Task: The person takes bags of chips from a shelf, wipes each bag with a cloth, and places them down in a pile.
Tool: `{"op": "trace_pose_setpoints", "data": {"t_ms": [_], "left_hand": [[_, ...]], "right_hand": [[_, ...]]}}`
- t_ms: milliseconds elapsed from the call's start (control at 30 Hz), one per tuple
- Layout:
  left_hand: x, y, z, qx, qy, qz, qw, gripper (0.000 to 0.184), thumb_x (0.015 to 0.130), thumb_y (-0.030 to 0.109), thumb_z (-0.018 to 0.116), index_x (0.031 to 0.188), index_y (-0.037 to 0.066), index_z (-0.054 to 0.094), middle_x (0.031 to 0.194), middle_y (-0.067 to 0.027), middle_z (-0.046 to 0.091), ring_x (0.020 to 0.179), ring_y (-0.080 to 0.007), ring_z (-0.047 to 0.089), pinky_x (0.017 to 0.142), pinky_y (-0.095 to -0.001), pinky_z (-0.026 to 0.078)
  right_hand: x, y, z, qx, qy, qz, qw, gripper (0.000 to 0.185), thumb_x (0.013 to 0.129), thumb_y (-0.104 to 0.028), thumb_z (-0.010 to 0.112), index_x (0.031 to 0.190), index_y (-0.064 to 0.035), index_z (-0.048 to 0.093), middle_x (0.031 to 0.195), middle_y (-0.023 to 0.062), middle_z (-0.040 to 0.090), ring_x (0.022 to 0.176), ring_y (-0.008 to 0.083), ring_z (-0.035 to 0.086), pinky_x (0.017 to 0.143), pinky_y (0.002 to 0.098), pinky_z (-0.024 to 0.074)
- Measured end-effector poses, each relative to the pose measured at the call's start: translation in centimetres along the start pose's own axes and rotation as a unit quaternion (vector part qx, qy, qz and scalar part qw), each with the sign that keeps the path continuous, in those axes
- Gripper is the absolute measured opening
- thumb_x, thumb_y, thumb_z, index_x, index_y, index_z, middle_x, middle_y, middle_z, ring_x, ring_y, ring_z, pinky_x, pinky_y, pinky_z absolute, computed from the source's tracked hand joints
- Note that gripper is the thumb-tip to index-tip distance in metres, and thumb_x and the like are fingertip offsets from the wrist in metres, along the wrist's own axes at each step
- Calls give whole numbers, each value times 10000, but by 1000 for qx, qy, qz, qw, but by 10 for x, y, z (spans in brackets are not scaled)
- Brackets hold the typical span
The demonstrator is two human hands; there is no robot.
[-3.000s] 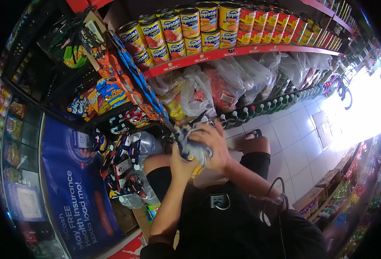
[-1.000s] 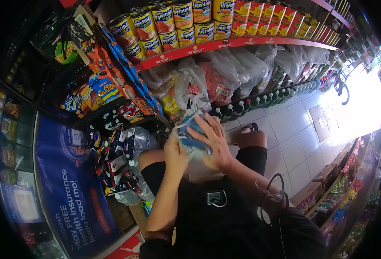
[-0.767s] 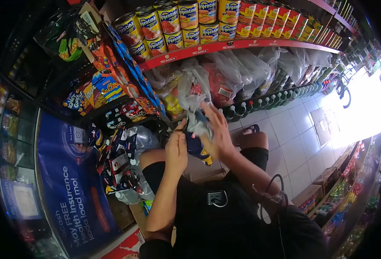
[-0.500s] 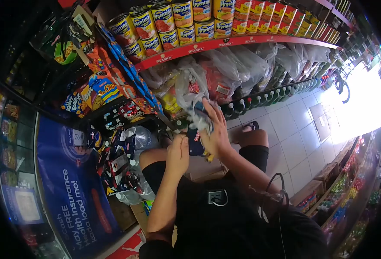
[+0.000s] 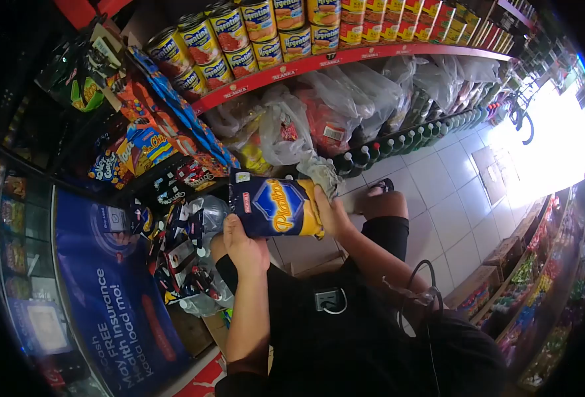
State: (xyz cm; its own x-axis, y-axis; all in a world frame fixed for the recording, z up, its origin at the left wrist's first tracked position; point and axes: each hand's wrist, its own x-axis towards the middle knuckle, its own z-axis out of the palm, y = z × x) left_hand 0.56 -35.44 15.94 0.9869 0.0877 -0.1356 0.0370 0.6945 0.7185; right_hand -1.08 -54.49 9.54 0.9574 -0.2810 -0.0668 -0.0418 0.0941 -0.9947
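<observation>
A dark blue and yellow chip bag (image 5: 276, 206) labelled Piattos lies across both hands in front of my knees, its printed face turned up to me. My left hand (image 5: 246, 246) grips its lower left corner, thumb on the front. At the yellow right end, my right hand (image 5: 332, 213) is closed on the bag, with most of its fingers hidden behind. Crumpled clear plastic (image 5: 321, 175) sits just above my right hand; whether that hand also holds it I cannot tell.
Cans (image 5: 259, 21) line a red-edged shelf (image 5: 292, 68) ahead. Below it are plastic bags of goods (image 5: 282, 129) and a row of green bottles (image 5: 398, 141). More snack packs (image 5: 140, 149) hang at left, above a pile of packs (image 5: 183, 245). Boxes (image 5: 474, 288) stand at right.
The chip bag, earlier bunched and mostly covered by my hands and plastic, is now spread flat with its front showing. My left hand has moved left and down, away from my right hand.
</observation>
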Motion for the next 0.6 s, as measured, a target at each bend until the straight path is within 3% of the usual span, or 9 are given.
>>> {"op": "trace_pose_setpoints", "data": {"t_ms": [100,167,233,300,367,433,533,567,600], "left_hand": [[12,-6,3,-30,79,7,996,280,1068,244,426,1199,22,537,1128,-123,651,1002,-250,663,889,-419,543],[20,-6,4,-31,100,11,994,296,1072,246,378,1186,18,530,1113,-124,648,989,-260,664,874,-426,546],[19,-5,5,-17,125,6,992,297,1074,253,373,1181,24,529,1097,-118,647,960,-259,664,854,-408,550],[9,-7,5,0,97,-31,995,289,1076,261,389,1178,32,533,1082,-99,641,939,-242,658,837,-380,547],[3,-13,3,44,65,-51,996,273,1077,267,407,1161,43,539,1054,-77,637,917,-215,649,799,-349,539],[1,-28,-9,112,34,-50,992,251,1079,270,427,1130,56,548,1013,-52,635,893,-178,637,741,-316,525],[8,-61,-26,267,6,-26,963,242,1085,257,435,1053,63,576,930,-28,630,862,-104,594,694,-289,499],[8,-69,-26,260,-15,-31,965,246,1086,247,433,1041,63,590,927,-26,628,856,-95,580,711,-275,495],[7,-77,-27,252,-37,-38,966,251,1087,236,432,1029,64,605,924,-25,626,851,-86,565,728,-261,491]], "right_hand": [[-7,-15,6,51,-31,240,969,444,1069,-315,452,1398,-20,492,1338,118,571,1220,199,504,1073,332,368],[-36,-6,18,-40,0,44,998,513,1064,-422,434,1373,-23,523,1264,97,597,1148,174,527,1031,328,400],[-55,-6,25,-4,9,-67,998,553,1058,-474,419,1362,-28,539,1216,83,613,1103,168,540,1004,324,415],[-47,-23,14,37,-7,121,992,543,1054,-480,425,1296,-17,575,1159,68,625,1057,178,548,956,342,432],[-23,-39,10,91,70,182,977,530,1050,-472,443,1253,-4,587,1143,83,628,1051,179,543,942,351,437],[8,-13,-5,4,16,201,979,524,1042,-455,463,1259,10,573,1195,134,621,1099,232,559,958,385,434],[-2,-21,10,-234,8,76,969,534,1021,-419,496,1312,27,530,1309,204,576,1206,340,539,1033,437,400],[-15,-34,23,-327,19,8,945,545,1012,-405,508,1337,32,512,1353,227,555,1247,381,525,1066,454,384],[-28,-49,35,-339,29,-137,930,571,992,-386,532,1378,31,473,1399,230,522,1287,418,483,1102,469,351]]}}
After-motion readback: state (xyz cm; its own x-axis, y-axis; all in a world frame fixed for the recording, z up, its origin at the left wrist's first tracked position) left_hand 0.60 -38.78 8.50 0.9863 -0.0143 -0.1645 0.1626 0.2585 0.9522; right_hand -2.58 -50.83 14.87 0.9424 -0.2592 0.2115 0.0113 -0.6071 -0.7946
